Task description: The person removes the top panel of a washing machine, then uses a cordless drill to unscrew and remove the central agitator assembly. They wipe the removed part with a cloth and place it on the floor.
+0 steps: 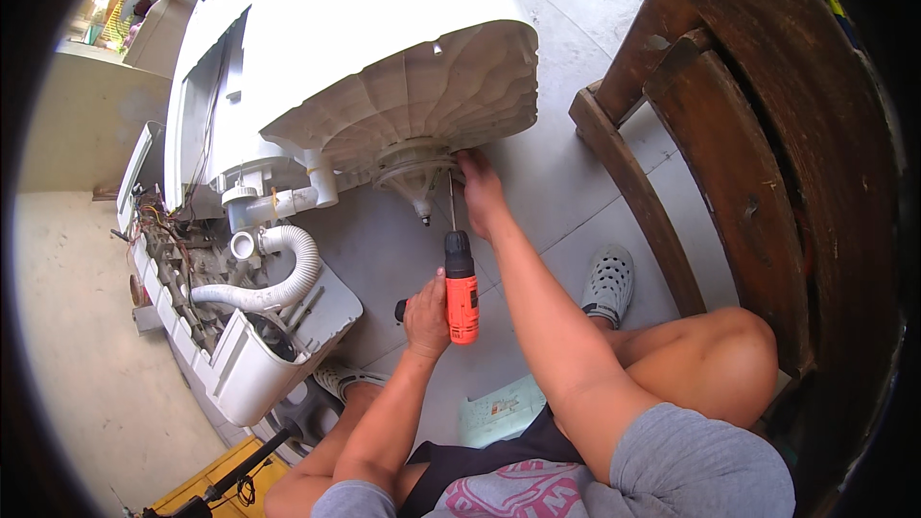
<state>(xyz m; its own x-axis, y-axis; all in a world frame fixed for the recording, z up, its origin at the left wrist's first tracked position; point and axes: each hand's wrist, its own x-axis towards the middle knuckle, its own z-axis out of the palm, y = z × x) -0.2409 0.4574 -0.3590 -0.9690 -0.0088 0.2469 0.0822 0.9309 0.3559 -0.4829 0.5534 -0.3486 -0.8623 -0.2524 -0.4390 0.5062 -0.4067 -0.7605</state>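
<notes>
Drill (461,302), one, gripped by the closed left hand (427,318), one bit (453,203) beside the right hand (482,194), whose fingers (466,163) bend at one tub (422,91), hold unclear, two shoes (608,280).

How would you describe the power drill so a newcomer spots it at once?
Find the big white tub at the top, with its ribbed underside showing. Below and slightly right of the underside's hub, the left hand holds the power drill, bit upward. Its orange-red body and black chuck stand out from the white hose and grey floor tiles.
</notes>
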